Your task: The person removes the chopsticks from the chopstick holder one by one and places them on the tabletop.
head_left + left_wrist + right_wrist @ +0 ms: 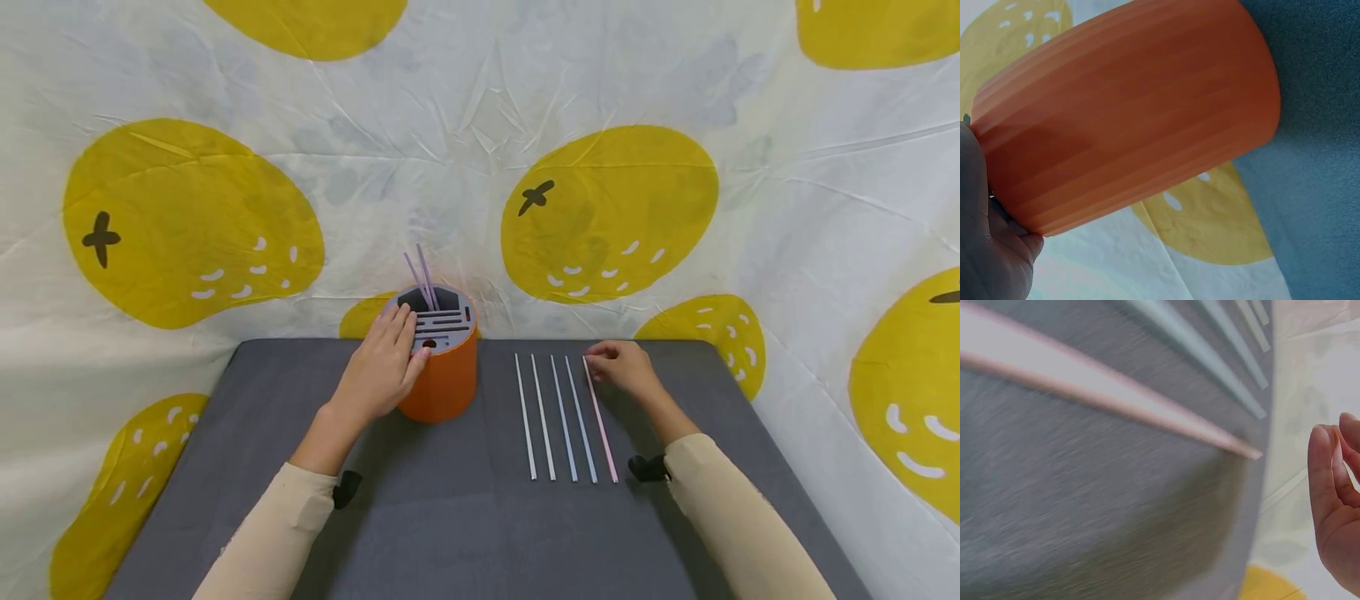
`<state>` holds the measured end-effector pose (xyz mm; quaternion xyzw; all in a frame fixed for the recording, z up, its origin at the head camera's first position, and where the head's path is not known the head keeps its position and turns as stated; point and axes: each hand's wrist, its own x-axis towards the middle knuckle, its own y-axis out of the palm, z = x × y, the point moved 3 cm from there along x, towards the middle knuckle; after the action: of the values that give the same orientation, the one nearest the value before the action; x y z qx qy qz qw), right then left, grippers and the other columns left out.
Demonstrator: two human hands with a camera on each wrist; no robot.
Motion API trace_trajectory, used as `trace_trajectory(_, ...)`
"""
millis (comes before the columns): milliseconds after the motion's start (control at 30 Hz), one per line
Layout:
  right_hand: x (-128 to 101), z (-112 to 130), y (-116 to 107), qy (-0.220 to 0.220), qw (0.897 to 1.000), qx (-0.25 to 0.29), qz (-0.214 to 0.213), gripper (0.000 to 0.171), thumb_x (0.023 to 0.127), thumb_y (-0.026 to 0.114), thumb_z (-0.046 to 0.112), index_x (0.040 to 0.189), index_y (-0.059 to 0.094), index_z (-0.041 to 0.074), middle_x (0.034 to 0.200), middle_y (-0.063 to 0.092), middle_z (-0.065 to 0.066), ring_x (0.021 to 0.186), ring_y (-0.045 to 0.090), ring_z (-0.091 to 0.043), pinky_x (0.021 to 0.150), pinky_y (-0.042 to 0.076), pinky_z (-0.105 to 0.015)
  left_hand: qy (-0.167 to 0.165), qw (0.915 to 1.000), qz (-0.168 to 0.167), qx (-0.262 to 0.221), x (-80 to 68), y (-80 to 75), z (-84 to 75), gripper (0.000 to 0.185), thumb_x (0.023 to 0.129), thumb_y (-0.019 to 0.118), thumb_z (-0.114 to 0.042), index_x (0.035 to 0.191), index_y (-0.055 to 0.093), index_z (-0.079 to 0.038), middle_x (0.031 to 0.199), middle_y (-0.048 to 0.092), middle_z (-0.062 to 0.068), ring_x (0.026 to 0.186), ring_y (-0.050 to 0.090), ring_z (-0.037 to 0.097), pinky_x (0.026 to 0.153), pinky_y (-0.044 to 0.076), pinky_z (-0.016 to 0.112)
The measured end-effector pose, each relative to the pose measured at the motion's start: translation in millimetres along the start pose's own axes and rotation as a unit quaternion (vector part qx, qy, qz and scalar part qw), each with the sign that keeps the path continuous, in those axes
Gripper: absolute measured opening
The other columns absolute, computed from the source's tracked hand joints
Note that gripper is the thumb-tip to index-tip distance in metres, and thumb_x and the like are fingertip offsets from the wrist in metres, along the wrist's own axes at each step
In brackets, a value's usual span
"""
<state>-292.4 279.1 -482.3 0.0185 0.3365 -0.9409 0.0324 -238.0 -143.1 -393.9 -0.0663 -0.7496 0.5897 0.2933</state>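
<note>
Straws: two stand in the orange holder (442, 379) at the tabletop's (420, 517) far edge, where your left hand (382, 367) lies, fingers together over its slotted top. Open tabletop, then five straws (566, 421) in a row; your right hand's (626, 367) curled fingers touch the pink straw's (602, 425) far tip.

Matt plastic and creased cloth

My left grip (384, 362) met a ribbed, matt orange plastic holder (444, 379); the straws (566, 417) looked smooth and thin, the grey surface (450, 517) finely woven, the lemon-print backdrop (480, 150) creased cloth.
</note>
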Motion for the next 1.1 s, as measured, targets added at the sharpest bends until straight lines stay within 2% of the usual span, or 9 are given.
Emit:
trace_trajectory(267,12,53,-4,-0.046,0.999,0.010,0.006,0.032,0.103,0.067,0.024,0.122,0.072,-0.001,0.103,0.073,-0.021,0.089,0.073,-0.031,0.079,0.064,-0.035,-0.003,0.9999,0.014,0.001,0.6,1.7,-0.9,0.066,0.110,0.042,-0.038,0.157,0.035,0.008,0.165,0.033,0.026,0.157,0.025,0.041,0.128,0.020,0.054)
trace_trajectory(500,26,97,2,-0.071,0.996,0.048,0.024,0.033,0.100,0.070,0.028,0.122,0.073,0.003,0.111,0.075,-0.021,0.091,0.076,-0.025,0.085,0.063,-0.041,-0.001,0.9999,0.011,0.007,0.3,1.3,-1.0,0.066,0.110,0.043,-0.037,0.156,0.035,0.009,0.164,0.034,0.026,0.156,0.026,0.041,0.128,0.020,0.054)
trace_trajectory(667,35,131,13,-0.113,0.990,0.073,0.036,0.031,0.099,0.071,0.022,0.121,0.073,0.001,0.112,0.075,-0.022,0.091,0.075,-0.023,0.085,0.063,-0.043,-0.003,0.9999,0.010,0.007,0.1,0.9,-0.1,0.066,0.110,0.043,-0.037,0.156,0.036,0.009,0.164,0.034,0.026,0.156,0.027,0.042,0.128,0.022,0.054)
trace_trajectory(767,42,151,24,-0.134,0.986,0.089,0.046,0.031,0.100,0.070,0.019,0.123,0.072,-0.002,0.116,0.073,-0.027,0.096,0.074,-0.029,0.086,0.063,-0.042,-0.004,0.9999,0.008,0.006,-0.2,1.1,0.5,0.066,0.110,0.043,-0.037,0.155,0.036,0.010,0.164,0.034,0.027,0.155,0.028,0.042,0.128,0.022,0.054)
trace_trajectory(900,49,175,37,-0.141,0.983,0.107,0.056,0.034,0.101,0.069,0.019,0.127,0.069,-0.004,0.121,0.070,-0.028,0.105,0.072,-0.038,0.089,0.062,-0.041,-0.004,1.0000,0.007,0.003,-0.8,1.2,0.2,0.066,0.109,0.045,-0.037,0.155,0.037,0.009,0.164,0.034,0.026,0.155,0.028,0.042,0.128,0.021,0.054)
trace_trajectory(1100,59,208,53,-0.148,0.977,0.133,0.076,0.034,0.101,0.068,0.015,0.128,0.066,-0.006,0.127,0.068,-0.029,0.115,0.067,-0.045,0.097,0.058,-0.051,-0.005,0.9999,0.010,0.005,-0.5,1.6,-0.3,0.066,0.110,0.044,-0.038,0.155,0.037,0.009,0.164,0.035,0.026,0.156,0.027,0.041,0.129,0.020,0.053)
